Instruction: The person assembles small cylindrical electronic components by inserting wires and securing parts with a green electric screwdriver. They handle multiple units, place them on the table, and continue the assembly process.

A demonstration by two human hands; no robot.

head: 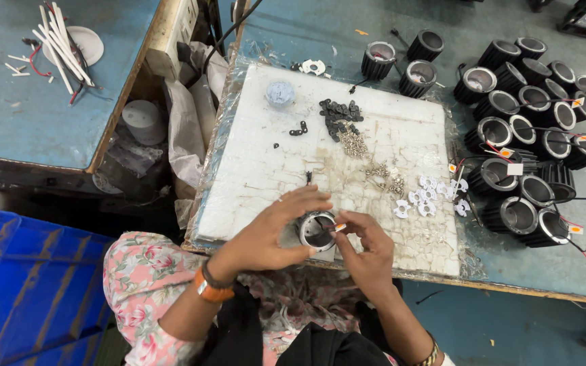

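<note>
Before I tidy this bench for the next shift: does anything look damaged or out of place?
The white foam board under the hands is cracked all over and stained. Two black housings sit apart from the main cluster, and small screws lie loosely scattered. Otherwise nothing stands out.

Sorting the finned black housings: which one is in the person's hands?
The housing at the white board's near edge, held between left hand and right hand; the others sit untouched farther back and right.

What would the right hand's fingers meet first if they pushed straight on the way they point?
Probably the black ribbed round housing that the left hand holds; the right hand fingers already sit at its rim.
</note>
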